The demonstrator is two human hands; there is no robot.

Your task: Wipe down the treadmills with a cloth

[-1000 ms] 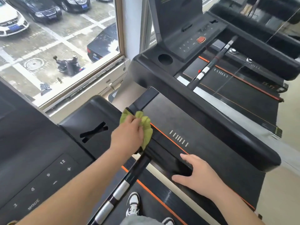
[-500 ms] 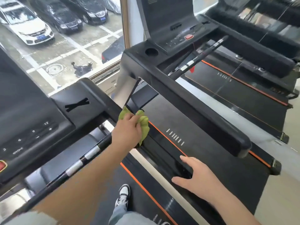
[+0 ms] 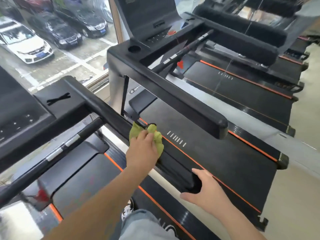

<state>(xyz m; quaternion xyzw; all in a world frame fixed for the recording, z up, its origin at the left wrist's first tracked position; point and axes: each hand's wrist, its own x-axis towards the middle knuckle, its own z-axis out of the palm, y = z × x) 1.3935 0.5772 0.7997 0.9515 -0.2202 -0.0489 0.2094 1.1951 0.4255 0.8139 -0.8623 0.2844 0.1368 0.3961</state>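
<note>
Left hand (image 3: 142, 149) presses a green cloth (image 3: 158, 139) on a treadmill (image 3: 20, 108) rail (image 3: 107, 108); right hand (image 3: 207, 189) is at the rail's end.
Cloth: soft, crumpled, yellow-green, bunched under the curled left fingers, with lobes sticking out past the fingertips and down the rail's far side. It sits mid-rail, well apart from the right hand. Rail: matte black, padded-looking, rounded bar with its long axis running from the console at upper left down to lower right, toward the person. The right hand is spread, fingers fairly straight, thumb apart, cupping the blunt rail end and gripping nothing. Beyond the rail lies the next machine's deck (image 3: 225, 158), flat dark textured rubber with orange edge stripes and a row of white dashes. A white car (image 3: 26, 42) shows through the window. A black-white shoe (image 3: 127, 210) is below.
</note>
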